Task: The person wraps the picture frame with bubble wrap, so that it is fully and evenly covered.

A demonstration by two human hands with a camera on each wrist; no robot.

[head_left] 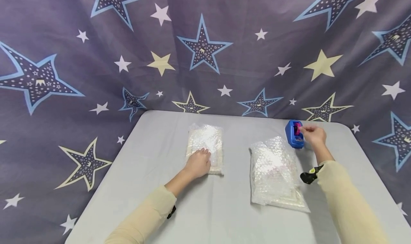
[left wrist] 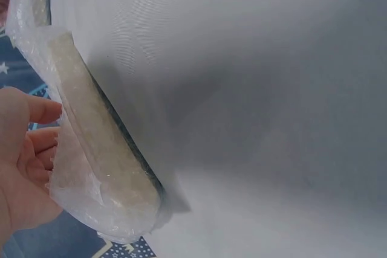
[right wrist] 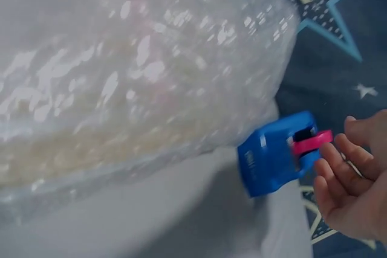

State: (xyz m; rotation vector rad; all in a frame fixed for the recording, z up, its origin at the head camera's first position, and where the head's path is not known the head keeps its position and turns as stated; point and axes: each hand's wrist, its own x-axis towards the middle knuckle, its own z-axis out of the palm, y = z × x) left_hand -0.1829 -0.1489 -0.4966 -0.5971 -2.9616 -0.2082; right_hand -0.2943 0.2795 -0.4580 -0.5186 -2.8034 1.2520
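Note:
My left hand [head_left: 198, 163] rests on the near part of a flat rectangular package [head_left: 217, 144] in clear bubble wrap, with a pale frame-like edge showing through. In the left wrist view, the fingers [left wrist: 43, 140] touch the wrap along the package's edge [left wrist: 109, 149]. On the right, the fingertips of my right hand [head_left: 314, 134] are at the pink tape roll [head_left: 297, 128] in a blue tape dispenser [head_left: 293, 138]. The right wrist view has thumb and fingers close beside the roll [right wrist: 311, 143]; whether they pinch tape is unclear.
A second, larger bubble-wrapped package [head_left: 273, 172] lies right of centre, its wrap loosely folded and reaching close to the dispenser. Both packages lie on a table with a pale cover [head_left: 154, 137]. A star-patterned dark curtain [head_left: 205, 80] hangs behind.

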